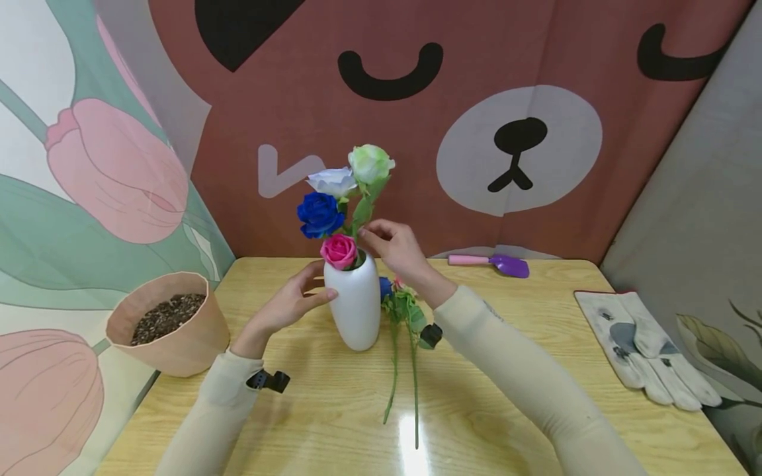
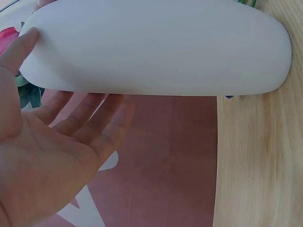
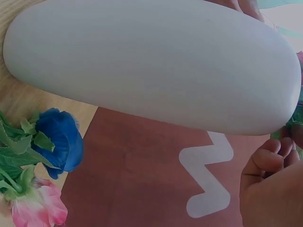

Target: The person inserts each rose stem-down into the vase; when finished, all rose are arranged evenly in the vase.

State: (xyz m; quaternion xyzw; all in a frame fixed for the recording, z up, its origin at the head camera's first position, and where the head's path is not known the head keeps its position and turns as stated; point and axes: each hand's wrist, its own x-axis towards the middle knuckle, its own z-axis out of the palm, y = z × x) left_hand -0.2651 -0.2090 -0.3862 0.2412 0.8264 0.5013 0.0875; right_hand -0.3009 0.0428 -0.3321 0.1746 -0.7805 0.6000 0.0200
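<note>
A smooth white vase [image 1: 355,307] stands upright on the table. My left hand [image 1: 292,297] holds it near the top, thumb [image 2: 24,47] on the near side and fingers round the far side. In the vase are a pink rose [image 1: 339,252], a blue rose [image 1: 320,215], a white flower [image 1: 332,182] and a pale green rose [image 1: 370,164], which rises highest. Just above the rim, my right hand [image 1: 395,250] pinches the leafy stem of the pale green rose. In the right wrist view its fingertips [image 3: 267,161] are close to the vase mouth, partly cut off by the frame edge.
Right of the vase lie a blue flower [image 3: 59,142] and a pink-white flower [image 3: 40,205], stems toward me. A peach pot [image 1: 172,350] with dark soil stands left. A purple trowel [image 1: 510,266] lies at the back edge, and gloves [image 1: 645,350] at right.
</note>
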